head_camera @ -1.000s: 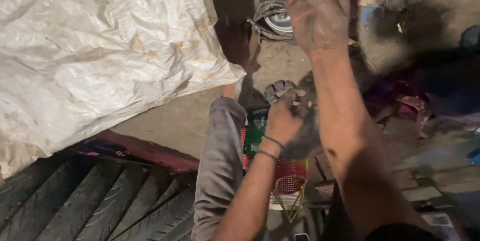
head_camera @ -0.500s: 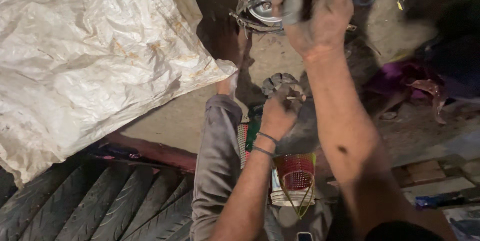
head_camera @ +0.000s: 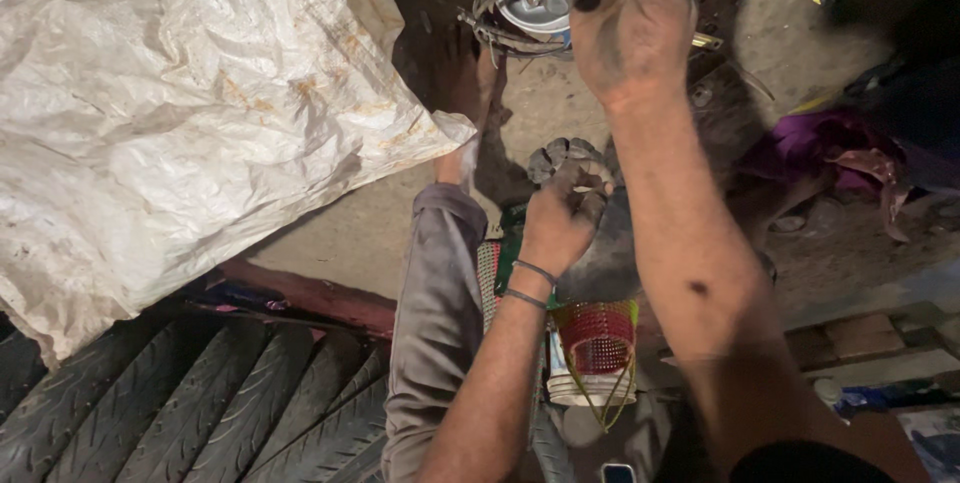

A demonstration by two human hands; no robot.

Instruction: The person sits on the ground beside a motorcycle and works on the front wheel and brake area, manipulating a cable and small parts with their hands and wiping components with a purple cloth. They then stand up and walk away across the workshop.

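White sack (head_camera: 170,113) left, tyres (head_camera: 170,403) below — red basket (head_camera: 597,338) between forearms.

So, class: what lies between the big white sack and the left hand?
In the head view, the person's grey-trousered leg and bare foot lie between the white sack and the left hand.

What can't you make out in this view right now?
- Head view: the dark part in the right hand, cut off by the top edge and blurred.
- Grey ring-shaped part in the left hand: fingers cover much of it.
- Items right of the purple cloth: lost in shadow.
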